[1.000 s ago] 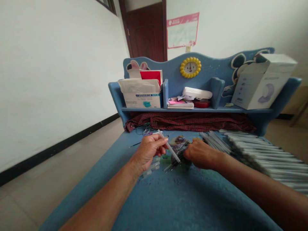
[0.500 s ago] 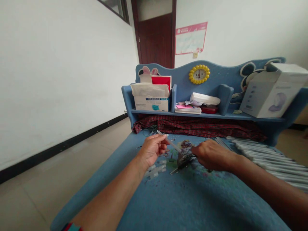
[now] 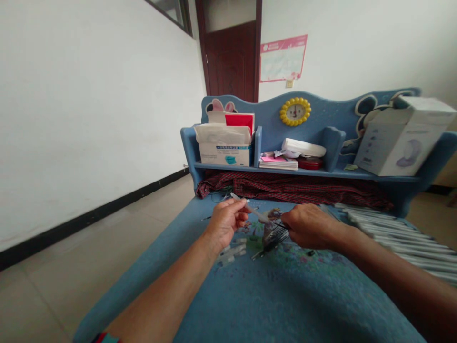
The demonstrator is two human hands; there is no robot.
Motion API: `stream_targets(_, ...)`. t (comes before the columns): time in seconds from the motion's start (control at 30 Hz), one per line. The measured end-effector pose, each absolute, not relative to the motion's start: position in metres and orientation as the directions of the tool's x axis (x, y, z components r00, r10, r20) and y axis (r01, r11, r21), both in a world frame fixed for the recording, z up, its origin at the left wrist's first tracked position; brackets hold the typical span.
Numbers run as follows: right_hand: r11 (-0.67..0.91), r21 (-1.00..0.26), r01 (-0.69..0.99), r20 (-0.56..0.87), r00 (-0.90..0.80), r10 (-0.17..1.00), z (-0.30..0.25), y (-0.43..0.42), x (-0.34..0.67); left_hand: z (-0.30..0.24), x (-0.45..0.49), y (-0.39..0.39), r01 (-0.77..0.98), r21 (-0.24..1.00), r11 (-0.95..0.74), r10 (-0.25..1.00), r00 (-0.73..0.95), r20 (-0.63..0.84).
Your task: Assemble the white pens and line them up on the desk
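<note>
My left hand (image 3: 226, 223) pinches a translucent white pen barrel (image 3: 257, 215) between thumb and fingers, its far end slanting down to the right. Closed fingers of my right hand (image 3: 310, 226) grip a thin dark pen refill (image 3: 283, 226), pointing at the barrel's right end. Whether the refill's tip is inside the barrel I cannot tell. Below both hands lies a bundle of dark refills (image 3: 272, 242), several with pale tips. Clear plastic pieces (image 3: 232, 252), like pen caps, lie beside my left wrist.
Rows of pale pens or tubes (image 3: 400, 233) cover the blue desk's (image 3: 285, 300) right side. A checked red cloth (image 3: 293, 188) lies along the back, under a shelf with a mask box (image 3: 224, 155), papers (image 3: 278, 163), a yellow clock (image 3: 295, 111) and a large white box (image 3: 400, 143).
My right hand has shifted slightly left and up, bringing the dark refill to the end of the barrel. My left hand stays nearly still with the barrel.
</note>
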State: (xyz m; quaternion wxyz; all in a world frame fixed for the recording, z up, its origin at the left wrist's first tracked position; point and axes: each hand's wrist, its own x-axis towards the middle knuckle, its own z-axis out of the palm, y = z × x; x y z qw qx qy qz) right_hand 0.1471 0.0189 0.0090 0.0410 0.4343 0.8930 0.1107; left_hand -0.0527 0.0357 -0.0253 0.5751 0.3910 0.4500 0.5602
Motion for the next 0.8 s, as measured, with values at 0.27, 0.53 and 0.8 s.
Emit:
stream_targets(0.27, 0.592, 0.226, 0.774, 0.023, -0.611, 0.791, 0.006, 0.023, 0.143, -0.025, -0.049, 0.033, -0.249, 0.967, 0.053, 0.998, -0.030, -0.062)
stream_targets(0.53, 0.549, 0.251, 0.797, -0.036, -0.559, 0.828, 0.015, 0.020, 0.136, -0.027, -0.047, 0.031, -0.240, 0.970, -0.024, 0.998, -0.059, 0.010)
stream_targets(0.8, 0.515, 0.329, 0.792, 0.038, -0.556, 0.830, 0.026, 0.014, 0.128, -0.023, -0.045, 0.029, -0.321, 0.944, -0.073, 0.990, -0.139, 0.030)
